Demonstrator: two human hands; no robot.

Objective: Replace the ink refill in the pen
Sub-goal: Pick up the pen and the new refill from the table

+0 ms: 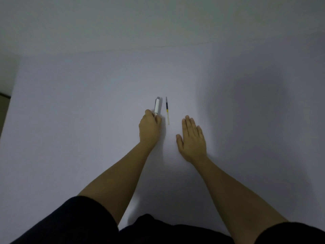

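1. A white pen (pixel 157 106) is seen lying on a pale table (pixel 70 120), its long axis running away from the person, the grey clicker end farthest off.
2. The near end of the pen is covered by the left hand (pixel 149 128), whose fingers are curled around it. A closed grip on the pen is judged; the exact finger placement is hidden by the back of the hand.
3. A loose ink refill (pixel 167 110) is laid just beside the pen, to its right, parallel to it and not touching. Its dark tip is pointed away from the person; the clear, pale tail end is pointed toward the body.
4. The right hand (pixel 192 138) is rested flat on the table, palm down, fingers spread and extended, nothing held. It lies near the refill's tail end, slightly right of and nearer the body than it.
5. Key relation: the refill sits between the two hands, but its tail is closer to the right hand's fingertips. The right hand is judged the natural one to take it.
6. Stage judged: early. The pen appears assembled; no barrel parts are seen apart.
7. Whether the loose refill is fresh or spent cannot be told.
8. Dark sleeves (pixel 84 219) are noted at the frame bottom.
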